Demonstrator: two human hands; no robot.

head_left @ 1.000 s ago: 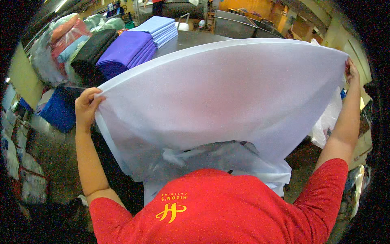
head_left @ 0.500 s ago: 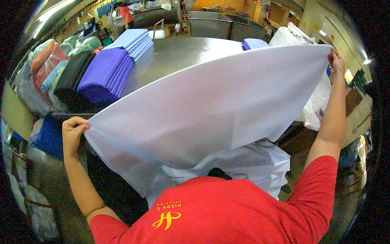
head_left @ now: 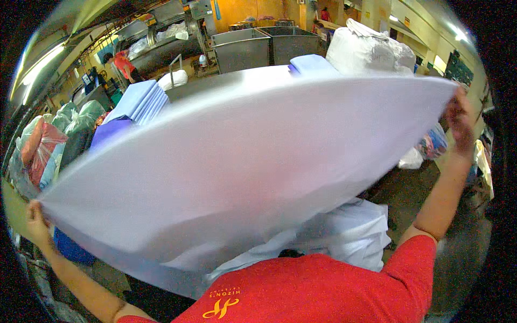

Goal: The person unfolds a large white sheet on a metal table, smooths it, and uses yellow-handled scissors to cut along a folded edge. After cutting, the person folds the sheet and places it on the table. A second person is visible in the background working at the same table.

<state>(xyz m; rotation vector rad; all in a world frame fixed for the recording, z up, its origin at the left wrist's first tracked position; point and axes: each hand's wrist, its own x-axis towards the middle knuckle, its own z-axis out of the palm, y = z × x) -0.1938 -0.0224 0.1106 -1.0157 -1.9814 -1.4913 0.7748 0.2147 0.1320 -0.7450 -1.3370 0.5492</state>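
Close to the body, bunched white cloth (head_left: 358, 229) spills below the white sheet (head_left: 258, 145), which hangs stretched in the air, hiding the worktop's near edge. Spreading it looks well along; it is not yet laid flat or folded. The left hand (head_left: 39, 223) pinches its left corner, fingers closed; the right hand (head_left: 460, 121), blurred, grips the right corner. Beyond, folded light-blue cloths (head_left: 139, 102) stand by the worktop (head_left: 207, 82)'s left edge.

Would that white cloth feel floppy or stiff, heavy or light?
Probably floppy: the white cloth billows and creases toward its lower edge. Likely fairly light for its spread, since the left hand and right hand hold it outstretched by its ends.
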